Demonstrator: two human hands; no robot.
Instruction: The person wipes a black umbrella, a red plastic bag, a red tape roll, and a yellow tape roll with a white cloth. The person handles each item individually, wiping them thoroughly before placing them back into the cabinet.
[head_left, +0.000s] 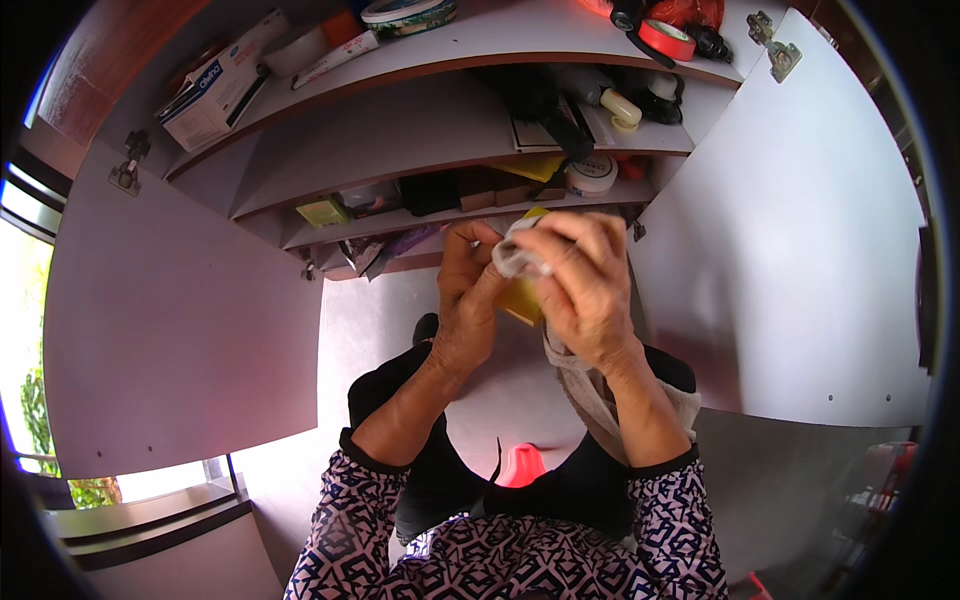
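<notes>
In front of the open cabinet, my left hand (469, 304) grips a small yellow object (520, 301), perhaps a box, mostly hidden behind the fingers. My right hand (589, 289) pinches a bunched grey-beige cloth (516, 259) against its upper part and is slightly blurred. The cloth's long end trails below the right wrist and lies over my right knee. Both hands are close together, with the thumb of the left one touching the cloth.
White cabinet doors (180, 322) stand open on either side. The upper shelf (495, 45) holds a printed carton (217, 94), a round tin (409, 16) and red tape (666, 40). A round white tub (592, 176) and a yellow-green box (323, 212) sit lower. A red plastic stool (523, 465) shows between my legs.
</notes>
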